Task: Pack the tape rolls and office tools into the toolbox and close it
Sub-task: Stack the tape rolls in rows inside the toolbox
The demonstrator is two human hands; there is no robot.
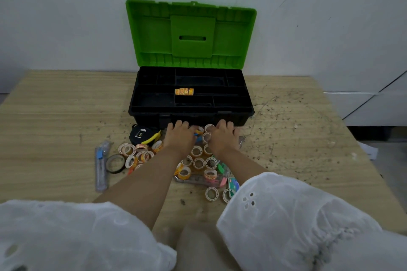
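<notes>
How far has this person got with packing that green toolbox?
Barely started. Done: the toolbox stands open with one short row of tape rolls in its tray. In hand: the left hand and right hand reach into the loose rolls by the box; their grip is unclear. Left: most rolls, the tape measure, black tape, then closing the lid.
</notes>
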